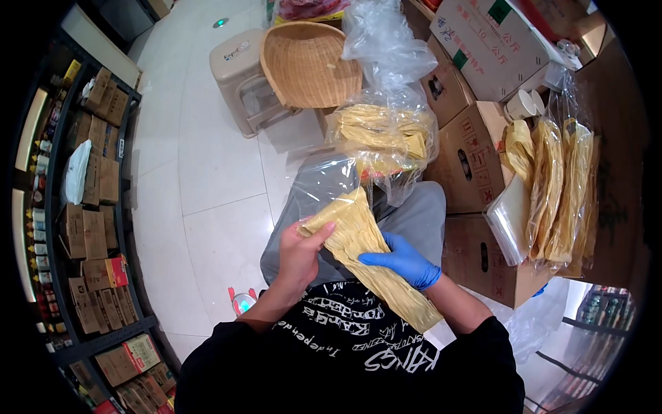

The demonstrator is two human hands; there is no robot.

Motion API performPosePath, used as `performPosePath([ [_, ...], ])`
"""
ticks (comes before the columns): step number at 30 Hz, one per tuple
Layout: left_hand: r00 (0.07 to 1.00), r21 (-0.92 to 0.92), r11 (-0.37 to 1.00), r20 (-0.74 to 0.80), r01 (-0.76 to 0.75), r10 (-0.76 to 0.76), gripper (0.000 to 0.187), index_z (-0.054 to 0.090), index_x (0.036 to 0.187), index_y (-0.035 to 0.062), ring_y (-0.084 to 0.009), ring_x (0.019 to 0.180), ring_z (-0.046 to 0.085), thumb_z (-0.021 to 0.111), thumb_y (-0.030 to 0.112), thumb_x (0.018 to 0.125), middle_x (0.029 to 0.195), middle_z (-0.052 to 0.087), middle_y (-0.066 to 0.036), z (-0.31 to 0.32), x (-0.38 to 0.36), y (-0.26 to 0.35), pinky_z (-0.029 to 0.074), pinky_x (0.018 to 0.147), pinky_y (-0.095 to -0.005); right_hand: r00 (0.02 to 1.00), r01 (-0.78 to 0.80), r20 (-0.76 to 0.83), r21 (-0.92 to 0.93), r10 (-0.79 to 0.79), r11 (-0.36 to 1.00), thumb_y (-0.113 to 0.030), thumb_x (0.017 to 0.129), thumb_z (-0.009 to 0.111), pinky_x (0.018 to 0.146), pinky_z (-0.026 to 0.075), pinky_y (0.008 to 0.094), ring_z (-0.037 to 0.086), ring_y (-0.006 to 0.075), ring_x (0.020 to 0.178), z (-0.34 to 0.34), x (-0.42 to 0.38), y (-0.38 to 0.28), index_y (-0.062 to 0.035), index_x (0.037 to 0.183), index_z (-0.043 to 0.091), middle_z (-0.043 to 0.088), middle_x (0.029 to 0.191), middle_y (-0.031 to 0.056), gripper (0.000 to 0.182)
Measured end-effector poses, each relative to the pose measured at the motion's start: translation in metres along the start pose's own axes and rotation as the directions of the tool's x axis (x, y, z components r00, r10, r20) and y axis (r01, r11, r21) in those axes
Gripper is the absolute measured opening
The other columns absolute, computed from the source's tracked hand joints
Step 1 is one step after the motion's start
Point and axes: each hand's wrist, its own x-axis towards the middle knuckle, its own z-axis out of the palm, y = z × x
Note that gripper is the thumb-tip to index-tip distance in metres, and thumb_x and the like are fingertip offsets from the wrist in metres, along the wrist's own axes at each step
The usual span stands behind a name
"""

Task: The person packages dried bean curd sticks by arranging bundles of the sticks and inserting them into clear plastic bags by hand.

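Observation:
A long, wrinkled, pale-yellow bundle of dried tofu skin (358,231) lies slantwise across my lap, its lower end reaching toward my right forearm. My left hand (301,254), bare, is closed on its upper part with the thumb on top. Lower down, my right hand (405,263) in a blue glove grips the same bundle from the side, thumb across it. A clear plastic bag (324,181) spreads over my knees by the bundle's upper end. Just beyond my knees, more tofu skin (383,131) lies in an open plastic bag.
A wicker basket (310,65) rests by a beige stool (238,62) ahead. Stacked cartons (463,159) stand on the right, topped with bagged tofu skin sticks (548,186), a stack of clear bags (509,219) and paper cups (520,105). Shelves of boxes (96,234) line the left.

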Motion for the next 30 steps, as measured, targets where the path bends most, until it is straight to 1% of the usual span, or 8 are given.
performPosePath([
  [7,0.995,0.077,0.992,0.008,-0.1,0.099,0.024,0.06,0.108,-0.0093,-0.0136,0.088,0.063,0.064,0.003,0.087,0.1,0.067,-0.011,0.001,-0.008,0.006,0.049,0.08,-0.024,1.0,-0.008,0.006,0.058,0.008,0.998,-0.017,0.083,0.071,0.082,0.05,0.0259,0.061,0.0122,0.093,0.001,-0.002,-0.006,0.0019,0.127,0.05,0.062,0.11,0.0069,0.053],
  [10,0.987,0.2,0.967,0.027,-0.161,0.159,0.023,0.062,0.106,-0.0089,-0.0112,0.088,0.062,0.06,0.008,0.091,0.099,0.068,-0.01,-0.001,-0.011,0.007,0.047,0.079,-0.0232,1.0,-0.018,0.003,0.071,0.018,0.997,-0.017,0.083,0.071,0.082,0.05,0.0261,0.061,0.0126,0.094,0.001,-0.005,-0.01,0.002,0.127,0.05,0.062,0.11,0.007,0.053],
  [12,0.964,0.374,0.889,0.142,-0.264,0.226,0.03,0.061,0.107,-0.0096,-0.0152,0.089,0.064,0.048,0.016,0.098,0.1,0.067,-0.013,-0.009,-0.013,0.008,0.048,0.083,-0.025,1.0,-0.022,-0.017,0.08,0.024,0.997,-0.017,0.083,0.071,0.083,0.05,0.0269,0.06,0.0129,0.095,-0.001,-0.006,-0.011,0.0021,0.127,0.05,0.062,0.111,0.0073,0.053],
  [13,0.964,0.375,0.889,0.142,-0.264,0.226,0.03,0.061,0.107,-0.0096,-0.0152,0.089,0.064,0.048,0.016,0.098,0.1,0.067,-0.013,-0.009,-0.014,0.01,0.048,0.083,-0.025,1.0,-0.022,-0.016,0.081,0.024,0.996,-0.017,0.083,0.071,0.083,0.05,0.0269,0.06,0.0129,0.095,-0.002,-0.006,-0.01,0.0021,0.127,0.05,0.062,0.111,0.0073,0.053],
  [15,0.96,0.606,0.746,0.134,-0.276,0.246,0.043,0.061,0.103,-0.0105,-0.0158,0.088,0.064,0.038,0.025,0.102,0.098,0.067,-0.014,-0.006,-0.016,0.014,0.049,0.082,-0.0258,1.0,-0.024,-0.002,0.094,0.024,0.995,-0.017,0.083,0.071,0.083,0.049,0.0274,0.06,0.0132,0.095,-0.003,-0.006,-0.009,0.0022,0.127,0.049,0.062,0.111,0.0075,0.053],
  [22,0.94,0.638,0.709,0.072,-0.301,0.333,0.049,0.063,0.097,-0.0101,-0.0178,0.08,0.066,0.033,0.028,0.103,0.089,0.068,-0.015,-0.002,-0.015,0.015,0.051,0.077,-0.0279,0.999,-0.037,-0.007,0.101,0.038,0.994,-0.017,0.083,0.07,0.084,0.049,0.0273,0.06,0.0131,0.096,-0.001,-0.01,-0.012,0.0024,0.127,0.049,0.061,0.112,0.0074,0.053],
  [27,0.862,0.775,0.465,0.192,-0.427,0.469,0.044,0.063,0.096,-0.0127,-0.0204,0.078,0.066,0.034,0.02,0.101,0.085,0.068,-0.018,0.001,-0.018,0.014,0.052,0.074,-0.0293,0.998,-0.001,-0.056,0.155,0.009,0.988,-0.017,0.083,0.071,0.084,0.049,0.0279,0.061,0.0138,0.097,-0.006,-0.008,-0.006,0.0022,0.127,0.05,0.062,0.112,0.0079,0.052],
  [30,0.863,0.708,0.557,0.147,-0.434,0.484,0.039,0.063,0.084,-0.0106,-0.0249,0.072,0.066,0.04,0.016,0.098,0.078,0.067,-0.019,0.008,-0.015,0.001,0.051,0.068,-0.0335,0.997,-0.016,-0.072,0.187,0.03,0.982,-0.016,0.082,0.071,0.085,0.049,0.0281,0.061,0.0143,0.097,-0.01,-0.009,-0.018,0.0021,0.126,0.05,0.062,0.112,0.008,0.052],
])
